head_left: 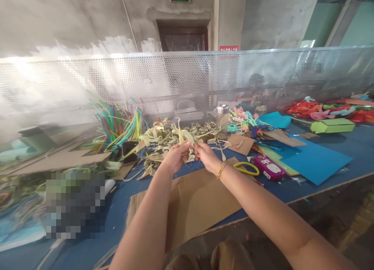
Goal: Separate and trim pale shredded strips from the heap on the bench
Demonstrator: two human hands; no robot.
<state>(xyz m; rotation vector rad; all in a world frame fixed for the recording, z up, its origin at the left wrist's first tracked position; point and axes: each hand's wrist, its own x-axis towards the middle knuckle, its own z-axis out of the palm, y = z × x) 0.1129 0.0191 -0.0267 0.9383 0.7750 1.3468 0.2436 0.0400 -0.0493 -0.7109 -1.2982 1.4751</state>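
Close together over the table, my left hand and my right hand pinch a pale, yellowish corn husk between their fingertips. Its strips stick up above the fingers, and the part inside the grip is hidden. Just behind the hands lies a tangled heap of dried husks. A sheet of brown cardboard lies flat beneath my forearms. On my right wrist is a gold bracelet.
Right of my hands are a yellow ring, a magenta box and blue sheets. A lidded bottle stands behind. Colourful pipe cleaners bunch at back left. A perforated metal screen borders the table's far side.
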